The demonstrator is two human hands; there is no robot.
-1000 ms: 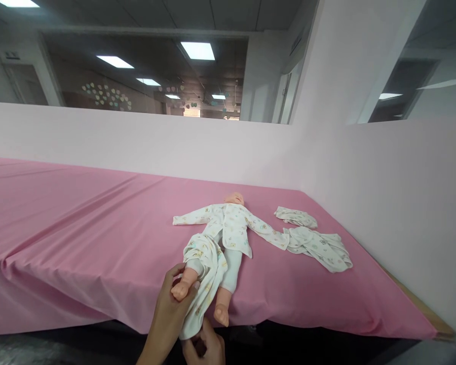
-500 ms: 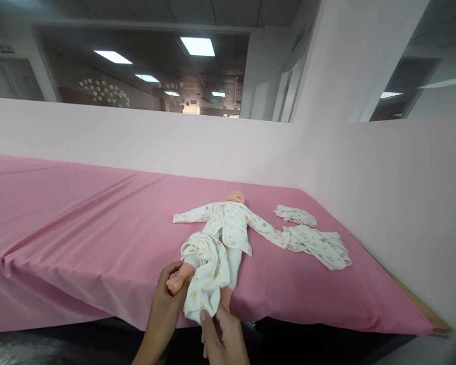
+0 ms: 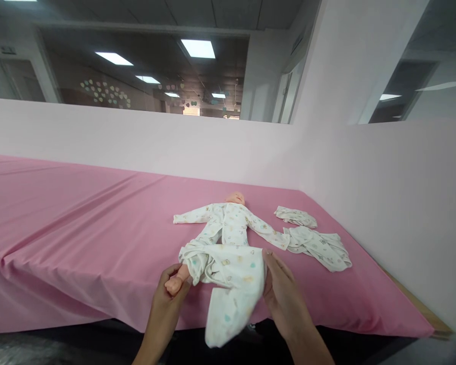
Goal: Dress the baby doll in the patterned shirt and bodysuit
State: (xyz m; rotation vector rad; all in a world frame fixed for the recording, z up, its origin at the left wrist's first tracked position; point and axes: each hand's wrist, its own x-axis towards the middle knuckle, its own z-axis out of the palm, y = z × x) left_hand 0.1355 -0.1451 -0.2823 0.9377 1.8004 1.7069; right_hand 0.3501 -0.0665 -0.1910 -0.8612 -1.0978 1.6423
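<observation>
A: Hands?
B: Left hand (image 3: 169,296): fingers curled round the doll's (image 3: 236,198) ankle, bare foot showing. Right hand (image 3: 287,294): fingers nearly closed on the patterned pants' (image 3: 237,268) edge, stretching fabric sideways.
A: Doll?
B: On its back, pink sheet (image 3: 99,218), feet end near edge. Two cloths (image 3: 321,246) beside.

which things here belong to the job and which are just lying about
In hand:
plastic baby doll in white printed jacket, left hand around its bare foot
white printed cloth garment bunched around that leg, right hand at its edge

Seemingly lying about:
smaller crumpled white printed cloth
larger crumpled white printed cloth
</observation>
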